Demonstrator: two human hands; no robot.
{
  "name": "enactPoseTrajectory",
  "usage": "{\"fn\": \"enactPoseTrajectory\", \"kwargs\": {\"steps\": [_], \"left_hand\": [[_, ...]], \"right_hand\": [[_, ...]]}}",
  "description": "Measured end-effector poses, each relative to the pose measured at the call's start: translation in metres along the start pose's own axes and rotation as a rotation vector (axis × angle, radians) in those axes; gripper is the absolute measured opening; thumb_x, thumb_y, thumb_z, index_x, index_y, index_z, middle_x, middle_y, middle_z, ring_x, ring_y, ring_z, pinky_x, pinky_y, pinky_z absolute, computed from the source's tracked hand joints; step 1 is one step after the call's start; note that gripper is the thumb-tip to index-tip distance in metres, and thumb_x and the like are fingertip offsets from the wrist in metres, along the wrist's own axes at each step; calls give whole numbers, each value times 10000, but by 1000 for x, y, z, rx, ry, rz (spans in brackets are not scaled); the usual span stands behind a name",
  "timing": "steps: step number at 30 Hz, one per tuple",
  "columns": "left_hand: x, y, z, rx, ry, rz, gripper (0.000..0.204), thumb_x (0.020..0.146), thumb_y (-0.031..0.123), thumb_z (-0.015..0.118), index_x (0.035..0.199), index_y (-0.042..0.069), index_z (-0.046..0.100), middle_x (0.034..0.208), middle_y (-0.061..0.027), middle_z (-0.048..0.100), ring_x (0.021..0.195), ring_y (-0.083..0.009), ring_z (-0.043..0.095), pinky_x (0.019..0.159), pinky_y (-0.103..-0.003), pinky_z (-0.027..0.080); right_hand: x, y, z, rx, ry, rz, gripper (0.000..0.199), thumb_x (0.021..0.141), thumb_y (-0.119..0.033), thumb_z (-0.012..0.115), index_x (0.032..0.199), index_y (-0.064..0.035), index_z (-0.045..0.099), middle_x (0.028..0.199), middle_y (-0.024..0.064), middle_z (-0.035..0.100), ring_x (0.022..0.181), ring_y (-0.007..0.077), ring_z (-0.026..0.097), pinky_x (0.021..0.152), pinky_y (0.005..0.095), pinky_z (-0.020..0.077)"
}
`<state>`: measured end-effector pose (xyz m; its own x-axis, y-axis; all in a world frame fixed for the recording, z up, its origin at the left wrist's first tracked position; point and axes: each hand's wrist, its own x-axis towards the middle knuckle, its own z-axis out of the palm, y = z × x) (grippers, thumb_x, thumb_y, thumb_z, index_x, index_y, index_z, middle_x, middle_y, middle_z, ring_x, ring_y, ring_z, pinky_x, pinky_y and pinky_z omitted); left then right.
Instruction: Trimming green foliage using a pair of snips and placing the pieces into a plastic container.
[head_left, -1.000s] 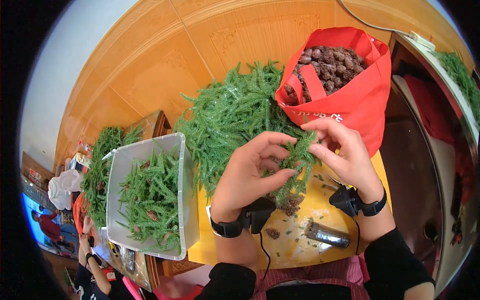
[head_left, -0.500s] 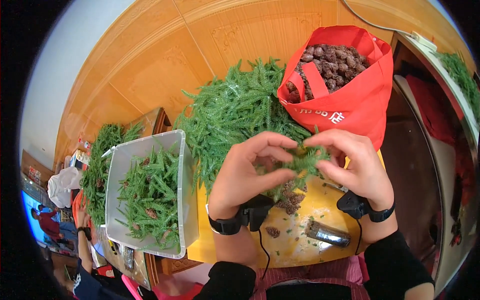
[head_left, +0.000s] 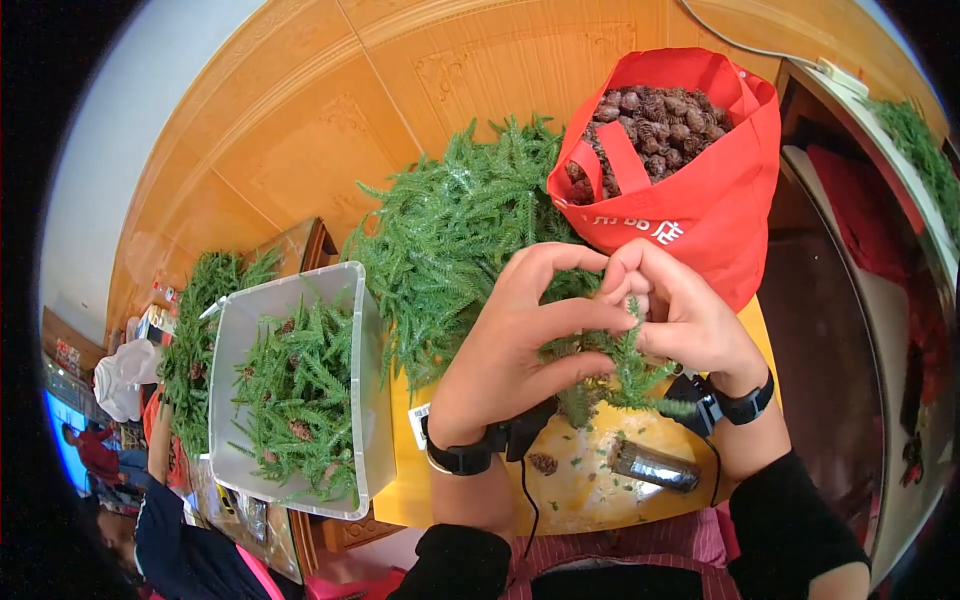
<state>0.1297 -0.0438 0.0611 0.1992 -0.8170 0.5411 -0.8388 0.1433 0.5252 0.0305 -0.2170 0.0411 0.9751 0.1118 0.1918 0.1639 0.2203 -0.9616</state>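
My left hand (head_left: pixel 520 345) and my right hand (head_left: pixel 680 315) meet over the yellow table (head_left: pixel 590 490), fingers pressed together around a small green artificial pine sprig (head_left: pixel 625 370). The sprig's needles stick out below my palms. What sits at the sprig's stem is hidden by my fingers. Behind my hands lies a large heap of green pine sprigs (head_left: pixel 460 230). A red bag (head_left: pixel 715 200) full of brown pine cones (head_left: pixel 655 115) stands at the back right, just beyond my right hand.
A clear plastic bin (head_left: pixel 360 400) with finished sprigs and cones stands at my left. A loose cone (head_left: pixel 543 463) and a dark cylindrical tool (head_left: pixel 655 467) lie near the table's front edge. Another person (head_left: pixel 170 540) sits low at the left, beside more greenery (head_left: pixel 200 320).
My hands have closed in together and risen slightly. The sprig, earlier spread between my fingers, is now mostly covered by them.
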Motion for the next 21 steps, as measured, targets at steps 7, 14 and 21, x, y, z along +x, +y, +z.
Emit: {"fn": "enactPoseTrajectory", "kwargs": {"steps": [7, 14, 21], "left_hand": [[5, 3, 7, -42, 98, -27, 243, 579, 55, 760, 766, 57, 605, 1106, -114, 547, 1039, -273, 524, 891, -366, 405], [-6, -1, 5, -176, 201, -319, 186, 630, -38, 718, 712, 4, 557, 797, -54, 596, 744, -133, 576, 687, -240, 461], [-7, -7, 12, -130, 422, -412, 170, 696, 12, 704, 725, 10, 537, 695, -26, 571, 607, -83, 550, 531, -219, 448]], "right_hand": [[0, 1, -1, 90, 37, 27, 317, 763, -8, 566, 1036, -41, 410, 906, 15, 504, 801, 46, 486, 666, 177, 390], [-1, -8, -8, -204, 249, -25, 205, 846, -168, 564, 969, -23, 488, 975, 51, 560, 853, 108, 537, 716, 233, 441], [-3, -16, 5, -1064, 249, -455, 774, 506, -374, 838, 1128, -23, 539, 1197, 137, 490, 1085, 266, 511, 890, 358, 431]]}}
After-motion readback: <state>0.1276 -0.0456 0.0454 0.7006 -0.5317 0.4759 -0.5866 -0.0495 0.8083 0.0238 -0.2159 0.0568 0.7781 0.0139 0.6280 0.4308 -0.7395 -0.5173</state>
